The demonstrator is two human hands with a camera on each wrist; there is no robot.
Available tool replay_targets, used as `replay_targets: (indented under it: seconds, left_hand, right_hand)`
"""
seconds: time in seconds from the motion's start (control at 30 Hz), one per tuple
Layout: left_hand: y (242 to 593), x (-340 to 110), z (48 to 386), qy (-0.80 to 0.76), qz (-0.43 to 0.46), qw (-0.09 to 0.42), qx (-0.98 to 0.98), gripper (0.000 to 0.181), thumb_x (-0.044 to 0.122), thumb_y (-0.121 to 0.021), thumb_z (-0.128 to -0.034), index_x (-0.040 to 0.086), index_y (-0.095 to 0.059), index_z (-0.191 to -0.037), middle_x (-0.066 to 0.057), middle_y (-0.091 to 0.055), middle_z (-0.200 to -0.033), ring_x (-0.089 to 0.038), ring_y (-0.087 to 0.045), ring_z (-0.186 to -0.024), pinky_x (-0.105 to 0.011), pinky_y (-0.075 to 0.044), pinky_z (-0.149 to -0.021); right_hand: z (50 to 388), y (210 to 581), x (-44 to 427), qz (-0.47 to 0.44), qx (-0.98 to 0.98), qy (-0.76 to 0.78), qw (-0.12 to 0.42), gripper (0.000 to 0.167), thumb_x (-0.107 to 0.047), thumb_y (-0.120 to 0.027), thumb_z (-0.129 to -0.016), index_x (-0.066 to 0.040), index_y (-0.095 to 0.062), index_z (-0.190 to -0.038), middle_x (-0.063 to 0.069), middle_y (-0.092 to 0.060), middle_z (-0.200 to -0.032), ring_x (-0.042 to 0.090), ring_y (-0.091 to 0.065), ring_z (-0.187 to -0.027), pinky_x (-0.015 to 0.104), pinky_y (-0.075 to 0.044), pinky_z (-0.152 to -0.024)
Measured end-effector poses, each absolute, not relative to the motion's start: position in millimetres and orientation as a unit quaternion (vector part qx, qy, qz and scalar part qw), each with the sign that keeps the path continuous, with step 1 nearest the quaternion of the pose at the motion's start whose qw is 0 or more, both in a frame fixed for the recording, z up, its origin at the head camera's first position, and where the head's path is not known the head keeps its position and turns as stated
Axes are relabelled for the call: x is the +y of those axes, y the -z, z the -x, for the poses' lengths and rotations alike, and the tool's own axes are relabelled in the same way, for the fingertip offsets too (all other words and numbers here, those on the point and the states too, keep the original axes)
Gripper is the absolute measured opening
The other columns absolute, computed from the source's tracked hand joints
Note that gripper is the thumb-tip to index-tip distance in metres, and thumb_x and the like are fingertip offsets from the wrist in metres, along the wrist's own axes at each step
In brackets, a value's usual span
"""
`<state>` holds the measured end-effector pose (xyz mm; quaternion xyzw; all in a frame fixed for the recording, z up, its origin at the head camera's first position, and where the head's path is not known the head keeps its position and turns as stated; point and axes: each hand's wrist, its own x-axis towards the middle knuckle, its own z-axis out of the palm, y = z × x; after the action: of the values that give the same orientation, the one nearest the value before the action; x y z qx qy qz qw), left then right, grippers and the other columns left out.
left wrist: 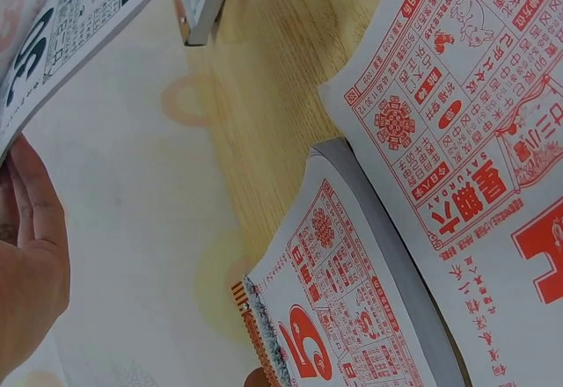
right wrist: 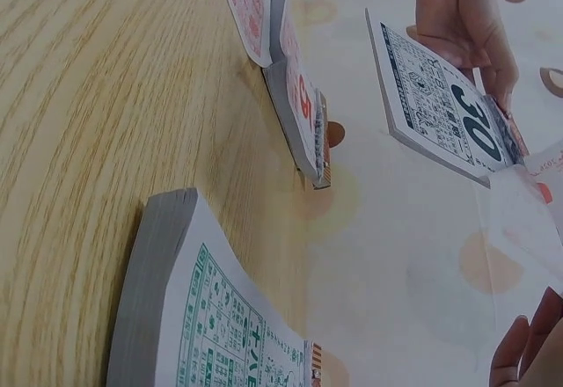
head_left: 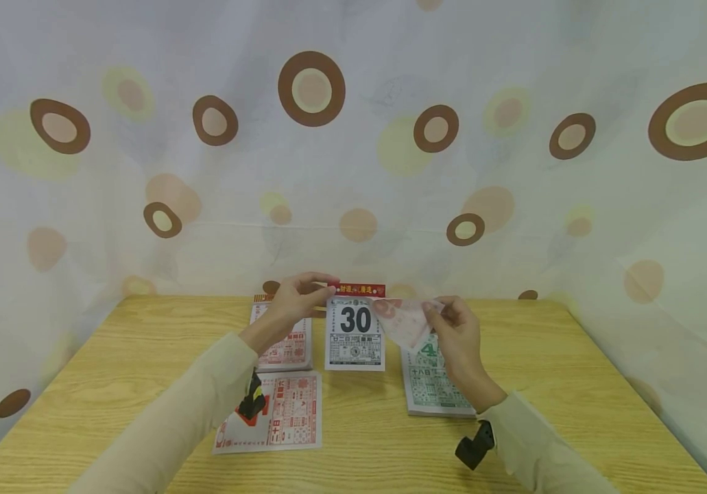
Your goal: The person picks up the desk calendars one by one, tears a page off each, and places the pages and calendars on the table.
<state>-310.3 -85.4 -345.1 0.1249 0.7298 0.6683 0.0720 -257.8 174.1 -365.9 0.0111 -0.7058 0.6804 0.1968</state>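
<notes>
My left hand (head_left: 294, 302) holds a small tear-off calendar (head_left: 355, 346) by its upper left corner, thumb in front. The calendar is raised above the table, its page showing a black 30 below a red header strip. A thin sheet with red print (head_left: 407, 324) is pinched between the thumb and fingers of my right hand (head_left: 461, 343). That sheet stretches from the calendar's upper right side and is folded over. In the right wrist view, the sheet (right wrist: 528, 215) meets the pad's top corner; whether it is still attached I cannot tell.
Behind the left arm lie a calendar pad with a red 5 (left wrist: 330, 308) and a larger red-printed page (head_left: 294, 415). A thick green-printed calendar (head_left: 433, 384) lies under the right hand. A dotted cloth (head_left: 353, 171) hangs behind the wooden table (head_left: 359, 446).
</notes>
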Motion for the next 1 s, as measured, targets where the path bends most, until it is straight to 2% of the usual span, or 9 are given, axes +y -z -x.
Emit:
replay_targets:
  seconds: [1.0]
  left_hand:
    - [345.9,-83.7,308.8,-0.672,-0.112,0.066,0.729,0.026,0.018,-0.058,-0.0896,0.013,-0.060,-0.115,-0.013,-0.062,-0.112,-0.023,-0.065,-0.093,-0.035,-0.055,-0.080]
  right_hand:
    - [253.9,366.5,169.8,0.024,-0.686,-0.703,0.186,0.013,-0.008,-0.058,-0.089,0.000,-0.054,-0.098,-0.007,-0.048,-0.071,0.006,-0.047,-0.064,0.018,-0.046,-0.061]
